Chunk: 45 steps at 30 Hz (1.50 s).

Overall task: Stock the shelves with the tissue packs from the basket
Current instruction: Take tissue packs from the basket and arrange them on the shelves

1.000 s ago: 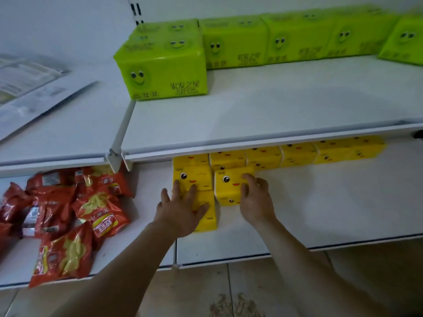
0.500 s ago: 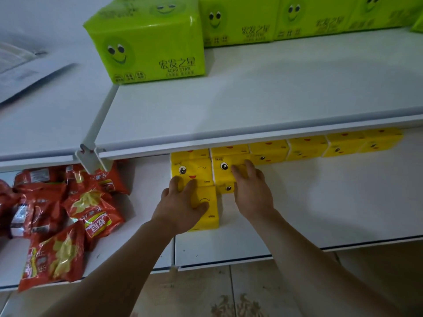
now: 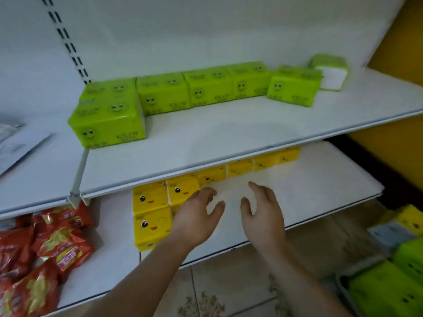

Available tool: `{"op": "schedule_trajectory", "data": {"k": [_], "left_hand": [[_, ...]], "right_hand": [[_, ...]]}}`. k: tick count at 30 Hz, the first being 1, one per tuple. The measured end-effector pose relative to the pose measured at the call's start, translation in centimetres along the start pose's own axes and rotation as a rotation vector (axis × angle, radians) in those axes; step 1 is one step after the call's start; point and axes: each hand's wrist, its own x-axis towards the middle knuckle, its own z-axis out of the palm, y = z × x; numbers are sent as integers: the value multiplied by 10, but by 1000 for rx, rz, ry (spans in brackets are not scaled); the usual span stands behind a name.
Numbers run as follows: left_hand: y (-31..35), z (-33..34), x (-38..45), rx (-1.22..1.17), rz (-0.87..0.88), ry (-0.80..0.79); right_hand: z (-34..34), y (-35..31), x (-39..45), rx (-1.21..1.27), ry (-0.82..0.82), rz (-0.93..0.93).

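Sitting just left of both empty hands (image 3: 231,216), yellow tissue packs (image 3: 152,211).

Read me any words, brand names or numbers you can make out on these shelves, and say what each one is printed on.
None can be read for certain.
Green tissue pack at front left of the upper shelf: dark print on its front face, too blurred to read.
Yellow tissue packs: only cartoon faces show.
Red snack bags: label patches, blurred.
Paper at far left: print too small.

Tissue packs (image 3: 152,216) on lower shelf (image 3: 297,202), snack bags (image 3: 45,248) to left
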Motion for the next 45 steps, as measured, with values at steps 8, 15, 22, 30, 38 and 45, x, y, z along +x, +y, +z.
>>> {"op": "schedule_trajectory", "data": {"k": [8,15,22,30,38,45], "left_hand": [[201,21,-29,-210,364,-231],[349,99,-116,-295,635,-565],[410,170,-197,-178,730,-836],[421,220,-262,-252,471,-1197],[448,187,-270,-675,82,-1246],[445,161,-238,-735,66,-1074]], "right_hand": [[-214,4,-41,-59,311,143],[-383,32,-124,-359,512,243],[-485,93,-240,-567,579,636],[-474,123,-301,-413,180,1046],[-461,97,-300,-745,605,536],[-448,81,-286,-518,562,134]]}}
